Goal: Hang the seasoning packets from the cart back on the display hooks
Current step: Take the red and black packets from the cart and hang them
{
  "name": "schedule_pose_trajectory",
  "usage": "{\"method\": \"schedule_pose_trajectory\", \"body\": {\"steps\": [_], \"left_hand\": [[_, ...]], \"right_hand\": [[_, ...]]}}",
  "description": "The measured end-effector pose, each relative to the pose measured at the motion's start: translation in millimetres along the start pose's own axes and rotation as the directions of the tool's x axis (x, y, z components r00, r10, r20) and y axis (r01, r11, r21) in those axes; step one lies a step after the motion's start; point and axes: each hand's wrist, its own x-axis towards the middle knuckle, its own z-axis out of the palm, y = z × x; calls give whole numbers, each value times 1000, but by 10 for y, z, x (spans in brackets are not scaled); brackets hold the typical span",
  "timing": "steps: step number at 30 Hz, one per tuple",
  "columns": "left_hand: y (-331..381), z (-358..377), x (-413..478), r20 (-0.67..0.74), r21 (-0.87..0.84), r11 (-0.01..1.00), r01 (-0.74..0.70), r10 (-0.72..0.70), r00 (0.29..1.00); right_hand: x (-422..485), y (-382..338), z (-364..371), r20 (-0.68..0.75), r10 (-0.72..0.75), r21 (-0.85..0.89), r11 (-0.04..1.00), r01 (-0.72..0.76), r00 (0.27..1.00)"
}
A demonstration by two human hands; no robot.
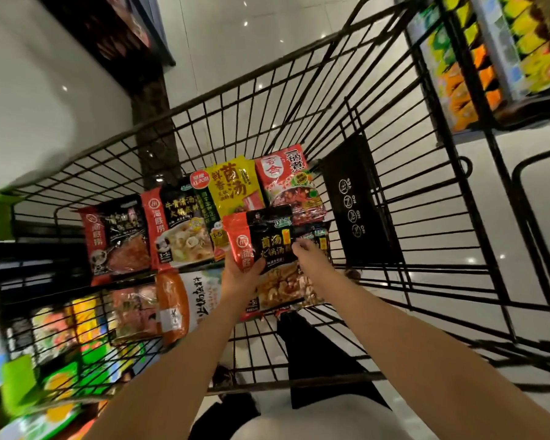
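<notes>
Two bare arms reaching down into black wire shopping cart (394, 192), basket seen from above over glossy pale tiled floor (254, 36). Black plastic child-seat flap with white pictograms (359, 204) against cart's right inner side. Blurred shelves of colourful goods: right shelf (496, 55), lower-left shelf (54, 354). Several seasoning packets lying flat on basket bottom: red-and-black packet, far left (116, 236); red-and-black packet with pale soup picture (178, 227) just beside it; yellow packet with red lettering (235, 185) behind; red-and-white packet (286, 182) to its right; orange-and-white packet (185, 306) nearest, left. Red-and-black mushroom soup packet (267, 239) on top of the pile, centre, tilted, overlapping packets beneath. Left hand (240, 277) gripping that packet's lower-left edge, thumb on front, fingers hidden behind. Right hand (305, 252) pinching same packet's right edge, fingertips curled onto it. No display hooks clearly made out; packet in cart, not hung yet.
</notes>
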Motion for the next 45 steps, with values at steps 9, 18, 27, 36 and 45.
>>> {"method": "schedule_pose_trajectory", "body": {"steps": [9, 18, 27, 36, 45], "left_hand": [[-19, 261, 390, -19, 102, 995, 24, -22, 1000], [-57, 268, 421, -40, 143, 988, 60, -55, 998], [242, -12, -5, -70, 69, 997, -25, 30, 997], [352, -203, -41, 88, 14, 1000, 15, -16, 996], [473, -293, -200, 227, -261, 965, 14, 47, 973]], "right_hand": [[653, 328, -189, -145, 80, -1, 997, -81, 986], [525, 382, -179, -214, 33, -193, 978, -75, 976], [-231, 170, -364, -302, -101, -237, 971, 28, 948], [-509, -153, -290, -306, -164, -76, 986, 148, 938], [-428, -223, -8, -105, -187, 126, 972, 200, 977]]}}
